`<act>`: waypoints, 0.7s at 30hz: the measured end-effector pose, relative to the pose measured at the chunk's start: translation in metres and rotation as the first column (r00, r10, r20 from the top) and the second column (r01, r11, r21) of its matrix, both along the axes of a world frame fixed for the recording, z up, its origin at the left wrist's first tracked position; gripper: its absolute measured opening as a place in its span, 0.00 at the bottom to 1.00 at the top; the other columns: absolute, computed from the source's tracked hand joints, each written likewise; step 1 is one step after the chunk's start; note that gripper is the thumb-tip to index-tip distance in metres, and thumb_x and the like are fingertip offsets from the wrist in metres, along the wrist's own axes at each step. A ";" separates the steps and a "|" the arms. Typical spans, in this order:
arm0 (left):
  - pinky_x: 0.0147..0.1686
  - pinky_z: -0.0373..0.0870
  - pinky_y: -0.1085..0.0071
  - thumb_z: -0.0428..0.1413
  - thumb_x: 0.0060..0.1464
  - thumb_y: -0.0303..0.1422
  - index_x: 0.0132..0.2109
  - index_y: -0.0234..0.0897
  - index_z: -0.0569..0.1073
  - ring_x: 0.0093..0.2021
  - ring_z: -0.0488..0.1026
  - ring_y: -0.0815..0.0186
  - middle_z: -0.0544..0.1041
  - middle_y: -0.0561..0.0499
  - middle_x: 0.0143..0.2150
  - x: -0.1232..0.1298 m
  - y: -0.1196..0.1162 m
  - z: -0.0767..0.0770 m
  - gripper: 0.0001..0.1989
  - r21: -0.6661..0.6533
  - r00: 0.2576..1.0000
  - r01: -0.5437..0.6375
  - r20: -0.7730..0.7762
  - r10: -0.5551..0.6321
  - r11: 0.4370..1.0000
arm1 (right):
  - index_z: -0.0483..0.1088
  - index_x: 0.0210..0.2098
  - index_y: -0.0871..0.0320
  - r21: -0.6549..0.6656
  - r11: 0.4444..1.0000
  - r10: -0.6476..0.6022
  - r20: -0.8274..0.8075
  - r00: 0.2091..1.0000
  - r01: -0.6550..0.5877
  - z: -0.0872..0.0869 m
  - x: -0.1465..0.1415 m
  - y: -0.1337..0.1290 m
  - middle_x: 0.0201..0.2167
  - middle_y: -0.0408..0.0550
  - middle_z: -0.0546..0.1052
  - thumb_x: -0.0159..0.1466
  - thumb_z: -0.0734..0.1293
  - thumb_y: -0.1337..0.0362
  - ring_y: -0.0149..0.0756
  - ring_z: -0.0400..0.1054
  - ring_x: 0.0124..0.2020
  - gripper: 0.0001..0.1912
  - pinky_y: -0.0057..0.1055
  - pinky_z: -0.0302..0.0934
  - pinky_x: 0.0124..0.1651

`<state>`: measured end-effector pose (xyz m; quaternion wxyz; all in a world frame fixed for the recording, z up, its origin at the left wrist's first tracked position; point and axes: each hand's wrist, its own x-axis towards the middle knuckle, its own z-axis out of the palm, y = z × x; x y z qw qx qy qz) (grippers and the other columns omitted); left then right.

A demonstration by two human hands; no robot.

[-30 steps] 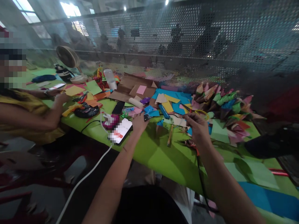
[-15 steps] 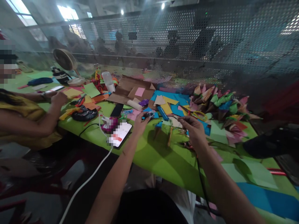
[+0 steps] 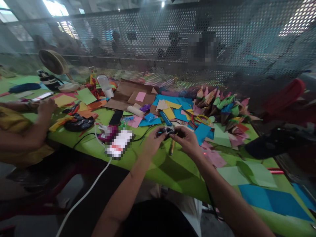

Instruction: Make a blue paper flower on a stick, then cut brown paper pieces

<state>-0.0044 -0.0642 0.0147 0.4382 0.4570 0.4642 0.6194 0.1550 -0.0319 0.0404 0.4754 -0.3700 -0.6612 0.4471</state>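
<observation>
My left hand and my right hand meet above the green table. Their fingertips pinch a small dark thing with pale, shiny strands; its exact kind is unclear. Part of it is hidden by the fingers. Just below, a thin brownish stick shows. Behind the hands are a blue pen-like tool and a sheet of blue paper. A black cable runs in from the left towards my left hand.
A phone with a lit screen and white cable lies left of my hands. Several paper-wrapped cones stand at the back right. Scissors lie nearer. A co-worker's arm rests at the left. Perforated metal panels rise behind.
My right hand has come left to meet my left hand, which has moved slightly right. Both now touch the dark thing. The view has shifted right.
</observation>
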 end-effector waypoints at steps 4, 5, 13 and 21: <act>0.49 0.74 0.63 0.62 0.53 0.39 0.43 0.41 0.77 0.43 0.76 0.63 0.80 0.50 0.42 0.002 -0.004 0.000 0.11 0.021 0.999 -0.019 -0.031 0.020 1.000 | 0.76 0.32 0.56 0.054 0.998 -0.044 0.051 0.998 0.041 -0.001 0.000 -0.002 0.25 0.43 0.75 0.55 0.74 0.53 0.32 0.63 0.25 0.14 0.30 0.56 0.28; 0.49 0.74 0.62 0.62 0.53 0.39 0.42 0.41 0.77 0.44 0.76 0.62 0.80 0.50 0.43 0.002 -0.005 0.001 0.11 0.026 0.999 -0.024 -0.037 0.025 0.999 | 0.76 0.32 0.56 0.081 0.995 -0.061 0.067 0.996 0.056 -0.001 0.000 -0.002 0.25 0.43 0.75 0.56 0.74 0.53 0.33 0.63 0.25 0.13 0.30 0.56 0.28; 0.50 0.74 0.61 0.63 0.53 0.41 0.39 0.38 0.76 0.46 0.76 0.60 0.79 0.47 0.45 0.010 -0.006 0.000 0.12 0.091 0.997 -0.059 -0.042 0.063 0.994 | 0.75 0.27 0.54 0.300 0.951 -0.117 0.107 0.987 0.080 0.004 0.003 -0.005 0.25 0.44 0.75 0.61 0.71 0.58 0.37 0.67 0.28 0.09 0.32 0.59 0.31; 0.49 0.74 0.62 0.59 0.57 0.42 0.44 0.40 0.75 0.45 0.76 0.60 0.80 0.47 0.44 0.007 -0.007 0.001 0.13 0.102 0.987 -0.058 -0.146 0.073 0.993 | 0.77 0.36 0.53 0.277 0.960 -0.103 0.182 0.978 0.050 0.008 0.007 -0.003 0.30 0.46 0.78 0.60 0.72 0.55 0.36 0.68 0.29 0.09 0.32 0.62 0.33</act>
